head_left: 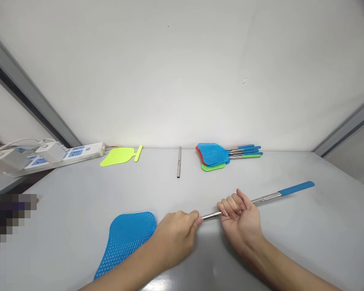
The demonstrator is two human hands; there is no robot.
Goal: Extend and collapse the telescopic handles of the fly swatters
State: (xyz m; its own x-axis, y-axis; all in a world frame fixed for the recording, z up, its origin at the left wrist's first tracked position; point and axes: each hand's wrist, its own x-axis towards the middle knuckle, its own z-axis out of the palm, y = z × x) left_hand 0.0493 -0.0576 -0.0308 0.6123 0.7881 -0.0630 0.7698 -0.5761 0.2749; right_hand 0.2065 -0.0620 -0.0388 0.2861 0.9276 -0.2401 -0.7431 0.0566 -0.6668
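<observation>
A blue fly swatter (130, 232) with a telescopic metal shaft and a blue grip lies across both my hands, low over the grey table. My left hand (178, 232) is wrapped round the shaft close to the swatter's perforated head, and my forearm covers part of that head. Palm turned up, my right hand (241, 216) curls its fingers round the shaft farther along. The blue grip sticks out beyond it to the right. Between the two hands a short stretch of bare metal shaft shows.
Against the wall lies a stack of fly swatters (214, 154) with blue and green handles. Left of it are a loose metal rod (179, 161) and a yellow-green swatter head with a short handle (119, 156). A power strip (86, 150) with plugged-in adapters sits at the left edge.
</observation>
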